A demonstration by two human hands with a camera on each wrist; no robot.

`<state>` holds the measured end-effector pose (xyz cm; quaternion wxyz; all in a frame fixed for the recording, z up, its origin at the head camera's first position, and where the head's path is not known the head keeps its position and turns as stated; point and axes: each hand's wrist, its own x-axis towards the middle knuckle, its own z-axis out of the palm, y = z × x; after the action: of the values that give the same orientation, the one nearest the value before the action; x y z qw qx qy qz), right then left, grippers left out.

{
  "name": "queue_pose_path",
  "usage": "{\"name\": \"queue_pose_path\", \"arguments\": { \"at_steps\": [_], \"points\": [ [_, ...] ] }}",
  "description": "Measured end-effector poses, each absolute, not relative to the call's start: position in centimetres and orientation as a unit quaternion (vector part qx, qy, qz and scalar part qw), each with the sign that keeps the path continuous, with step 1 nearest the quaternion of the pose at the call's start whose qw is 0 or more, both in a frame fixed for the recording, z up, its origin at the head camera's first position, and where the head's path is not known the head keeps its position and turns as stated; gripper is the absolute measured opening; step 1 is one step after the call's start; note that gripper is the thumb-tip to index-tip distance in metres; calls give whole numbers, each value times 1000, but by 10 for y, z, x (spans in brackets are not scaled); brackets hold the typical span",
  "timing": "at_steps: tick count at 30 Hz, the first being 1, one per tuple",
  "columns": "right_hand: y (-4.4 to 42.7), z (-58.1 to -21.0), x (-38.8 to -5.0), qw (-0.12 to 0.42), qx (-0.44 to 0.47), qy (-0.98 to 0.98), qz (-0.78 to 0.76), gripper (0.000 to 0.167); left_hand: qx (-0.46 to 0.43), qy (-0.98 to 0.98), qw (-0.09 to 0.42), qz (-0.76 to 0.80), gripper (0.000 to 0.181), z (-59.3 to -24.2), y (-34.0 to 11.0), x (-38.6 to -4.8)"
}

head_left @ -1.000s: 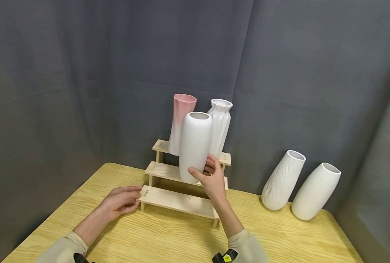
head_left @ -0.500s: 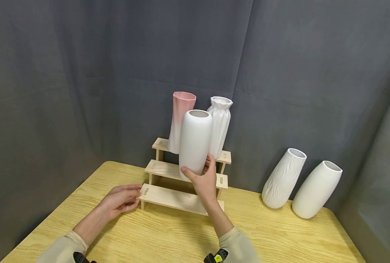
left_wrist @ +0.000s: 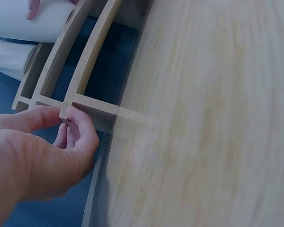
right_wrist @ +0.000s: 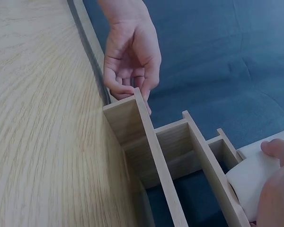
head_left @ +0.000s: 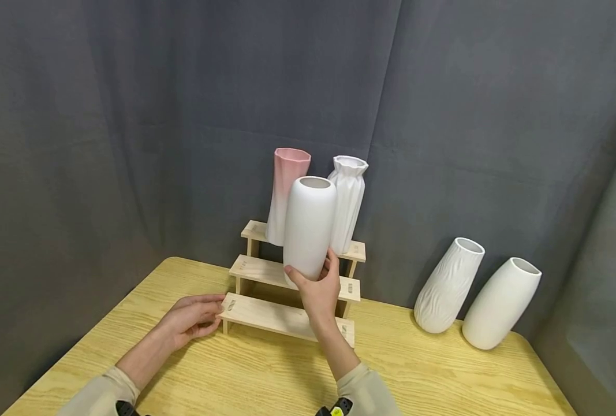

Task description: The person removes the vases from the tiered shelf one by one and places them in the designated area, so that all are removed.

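Note:
A three-step wooden stand (head_left: pixel 271 316) stands on the table. My right hand (head_left: pixel 320 292) grips the lower part of a smooth white vase (head_left: pixel 310 225), upright at the middle step; in the right wrist view its base (right_wrist: pixel 251 182) is at that step's board. With thumb and fingers, my left hand (head_left: pixel 196 318) pinches the left end of the lowest step, which the left wrist view shows closely, the hand (left_wrist: pixel 52 151) at the board's end. Behind the smooth vase, a pink-and-white vase (head_left: pixel 287 190) and a pleated white vase (head_left: pixel 348 202) stand on the top step.
To the right on the table (head_left: pixel 443 375) are a white vase with a wavy relief (head_left: pixel 448 286) and another smooth white vase (head_left: pixel 501 303), side by side. A grey curtain (head_left: pixel 266 69) hangs behind the table, and more grey cloth is at the right.
My right hand has shifted a little left around the vase's lower part, uncovering the right ends of the lower two steps. The vase has hardly moved, and my left hand stays at the stand.

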<state>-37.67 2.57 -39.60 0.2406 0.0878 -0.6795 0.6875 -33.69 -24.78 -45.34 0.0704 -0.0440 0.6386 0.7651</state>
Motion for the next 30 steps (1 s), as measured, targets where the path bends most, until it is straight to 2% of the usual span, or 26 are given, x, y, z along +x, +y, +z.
{"name": "queue_pose_path", "arguments": {
  "at_steps": [30],
  "points": [
    [25, -392, -369, 220, 94, -656, 716, 89, -35, 632, 77, 770, 55, -455, -250, -337]
  ]
}}
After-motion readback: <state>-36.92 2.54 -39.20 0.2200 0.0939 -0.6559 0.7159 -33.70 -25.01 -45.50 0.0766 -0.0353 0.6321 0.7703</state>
